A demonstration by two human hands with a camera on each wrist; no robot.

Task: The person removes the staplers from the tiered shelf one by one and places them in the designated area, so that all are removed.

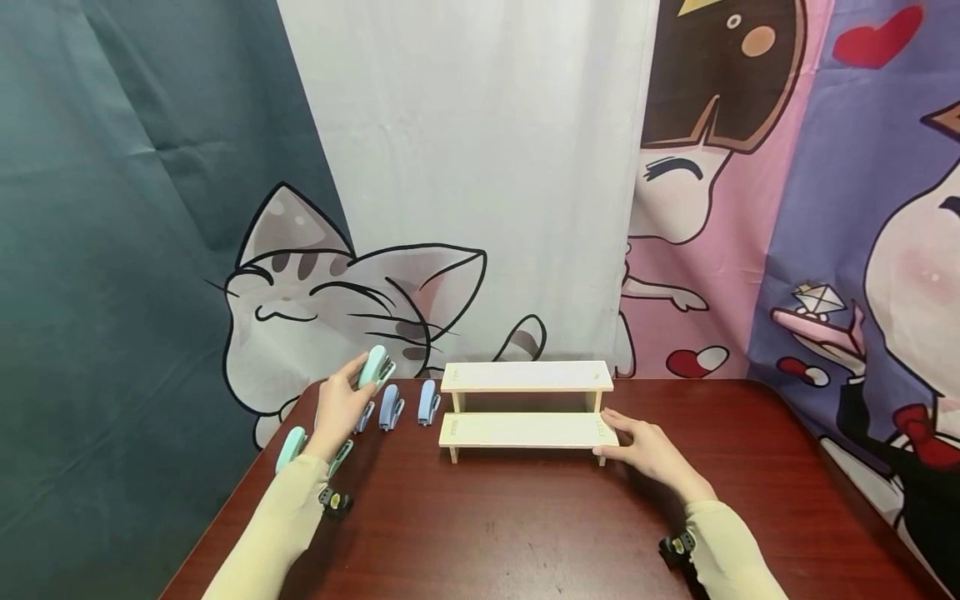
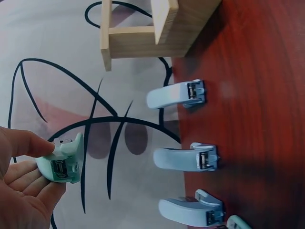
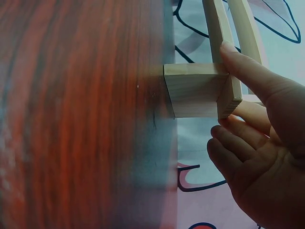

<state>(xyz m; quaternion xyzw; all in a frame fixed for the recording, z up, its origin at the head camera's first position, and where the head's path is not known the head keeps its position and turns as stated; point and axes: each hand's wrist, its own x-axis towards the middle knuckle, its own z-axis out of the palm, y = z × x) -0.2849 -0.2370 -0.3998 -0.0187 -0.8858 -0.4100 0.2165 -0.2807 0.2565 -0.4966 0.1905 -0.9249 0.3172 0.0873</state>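
Note:
My left hand [image 1: 339, 414] grips a mint-green stapler [image 1: 373, 367], held up off the table at the back left. In the left wrist view, thumb and fingers close round that stapler [image 2: 60, 163], its metal end facing the camera. A pale wooden two-step rack [image 1: 528, 431] stands in the middle of the table. At the rack's right end my right hand [image 1: 651, 451] holds the lower step, thumb on one face and fingers on the other, as the right wrist view shows at the step's end [image 3: 231, 98].
Between my left hand and the rack stand light-blue staplers [image 1: 389, 407], seen too in the left wrist view [image 2: 183, 159]. Mint-green staplers [image 1: 289, 450] sit at the left table edge, partly behind my left forearm. A cartoon-printed curtain [image 1: 495, 167] hangs behind the dark red table [image 1: 487, 533].

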